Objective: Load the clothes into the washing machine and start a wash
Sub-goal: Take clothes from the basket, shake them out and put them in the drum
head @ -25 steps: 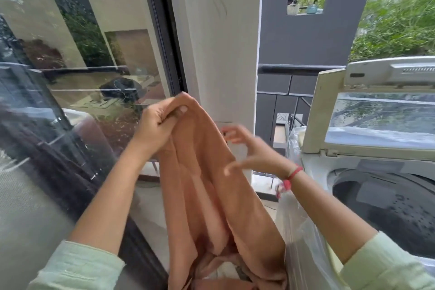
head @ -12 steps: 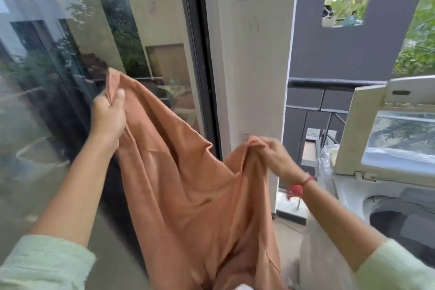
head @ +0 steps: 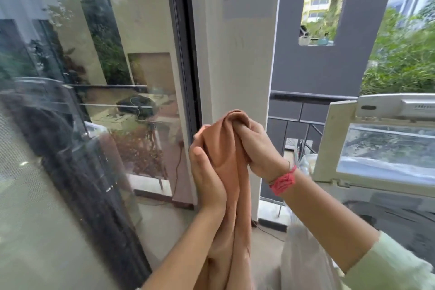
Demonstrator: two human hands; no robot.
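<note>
The garment (head: 231, 172) hangs in the middle, between the left hand (head: 207, 176) and the right hand (head: 261, 148), which are pressed together around its top. The glass door (head: 89, 101) fills the left side. A pillar (head: 235, 66) stands behind the hands. The washing machine (head: 376, 195) sits at the right, its lid (head: 386, 148) raised, with a railing (head: 306, 97) beyond it.

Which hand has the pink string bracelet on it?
The right hand, the one nearer the washing machine. A pink thread band circles its wrist, while the left hand has a bare wrist. Both hold the orange cloth.
</note>
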